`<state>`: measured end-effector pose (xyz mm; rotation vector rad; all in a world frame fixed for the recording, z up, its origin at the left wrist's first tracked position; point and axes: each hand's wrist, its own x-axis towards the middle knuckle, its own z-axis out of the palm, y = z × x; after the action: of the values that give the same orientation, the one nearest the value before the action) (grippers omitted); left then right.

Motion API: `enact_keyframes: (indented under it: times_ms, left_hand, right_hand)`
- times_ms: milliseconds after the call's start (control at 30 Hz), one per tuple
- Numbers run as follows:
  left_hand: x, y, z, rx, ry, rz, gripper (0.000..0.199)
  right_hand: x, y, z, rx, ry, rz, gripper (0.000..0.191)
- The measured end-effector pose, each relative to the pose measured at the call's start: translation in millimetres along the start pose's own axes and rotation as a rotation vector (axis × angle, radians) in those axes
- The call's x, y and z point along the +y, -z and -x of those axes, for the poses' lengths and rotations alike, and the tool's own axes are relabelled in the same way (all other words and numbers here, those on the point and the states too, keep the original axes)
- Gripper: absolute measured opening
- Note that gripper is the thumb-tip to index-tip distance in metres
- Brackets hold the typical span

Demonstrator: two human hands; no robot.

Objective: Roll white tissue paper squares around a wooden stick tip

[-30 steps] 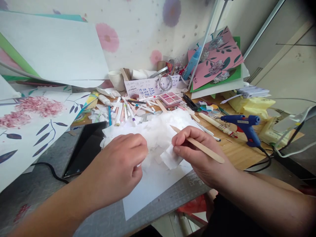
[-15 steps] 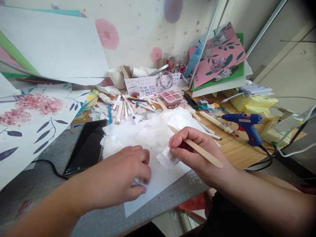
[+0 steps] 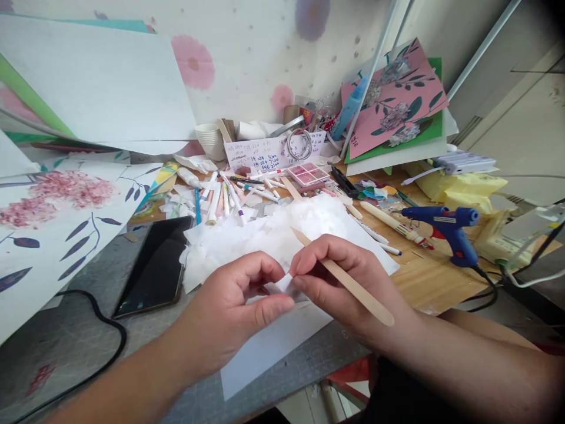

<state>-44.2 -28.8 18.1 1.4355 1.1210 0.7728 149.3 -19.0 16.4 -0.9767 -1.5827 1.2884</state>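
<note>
My right hand (image 3: 339, 280) pinches a small white piece of paper (image 3: 281, 284) between thumb and forefinger. A pointed wooden stick (image 3: 357, 290) lies through the same hand, its tip to the upper left. At the paper's left side is my left hand (image 3: 247, 300), its fingers curled and its thumb stretched below the piece; the palm side is partly hidden. Behind both hands, a heap of white fluffy scraps (image 3: 318, 215) rests on a white sheet (image 3: 269, 359).
A black phone (image 3: 154, 262) lies left of the heap. Many markers (image 3: 225, 197) and a pink palette (image 3: 308, 175) are behind it. At the right stands a blue glue gun (image 3: 450, 227) with a cable. Flower pictures (image 3: 75, 218) lean at the left.
My left hand has moved right and up to the small paper, its thumb now spread beside it. My right hand has shifted slightly left, and the stick is tilted more steeply.
</note>
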Motion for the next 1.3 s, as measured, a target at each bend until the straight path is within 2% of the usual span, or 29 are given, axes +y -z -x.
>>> enact_keyframes:
  times_ms: [100,300,367,600,833,900,1067,1133,1300]
  left_hand:
    - [-2.1,-3.1,0.9,0.055,0.033,0.101,0.018]
    - [-7.2,3.8,3.9,0.042,-0.039,0.224,0.007]
    - [-8.1,3.8,4.3,0.041,-0.056,0.246,0.006]
    - [-5.0,-0.9,3.3,0.041,0.009,0.422,0.009]
    - [-0.9,-3.3,1.5,-0.035,0.040,0.600,0.012]
    - [-0.7,-3.8,1.9,-0.053,0.031,0.627,0.010]
    - [-0.4,-3.6,3.6,-0.078,0.040,0.668,0.012]
    - [-0.2,-3.1,3.6,-0.088,0.043,0.674,0.012]
    - [0.1,-3.0,3.1,-0.112,0.068,0.673,0.010]
  right_hand:
    - [-2.7,0.3,3.9,-0.008,0.059,-0.017,0.008]
    - [-0.9,14.4,8.0,-0.108,0.124,-0.379,0.022]
    - [-2.4,20.3,9.0,-0.140,0.117,-0.417,0.027]
    - [-7.6,32.0,13.0,-0.143,0.191,-0.182,0.031]
    - [-16.0,27.8,15.6,-0.151,0.072,-0.325,0.016]
    - [-19.2,26.1,14.2,-0.122,0.061,-0.295,0.010]
    - [-19.6,26.3,9.3,-0.059,0.229,-0.046,0.008]
    - [-17.8,26.2,8.3,-0.045,0.259,-0.045,0.009]
    - [-17.7,21.0,9.3,-0.026,0.230,-0.129,0.011]
